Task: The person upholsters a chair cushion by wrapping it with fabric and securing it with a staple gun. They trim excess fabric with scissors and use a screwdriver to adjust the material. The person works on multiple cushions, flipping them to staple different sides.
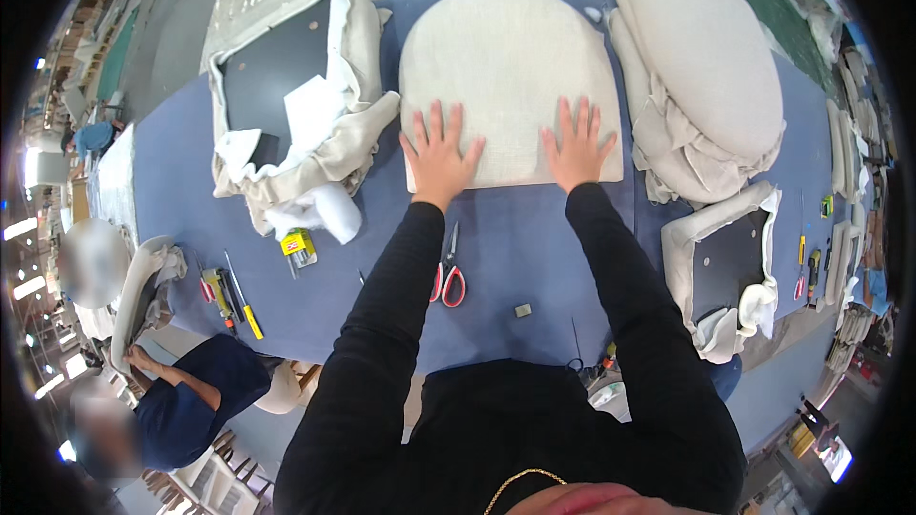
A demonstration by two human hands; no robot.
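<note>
A cream fabric-covered seat cushion [506,67] with a rounded far edge and a straight near edge lies flat on the blue-covered table [515,248]. My left hand [442,157] rests palm down on its near left part, fingers spread. Near the right edge of the cushion, my right hand [578,148] presses flat in the same way. Neither hand holds anything. Scissors [452,277] with red and white handles lie by my left forearm. A small pale square piece [522,310] sits on the table between my forearms.
Left stands a cushion [277,67] with black underside and loose fabric; white wadding [329,210] and a yellow box [299,246] lie below it. Stacked cushions [706,57] and a smaller black-backed one [730,267] are at right. Hand tools [229,296] lie left, near a co-worker [200,401].
</note>
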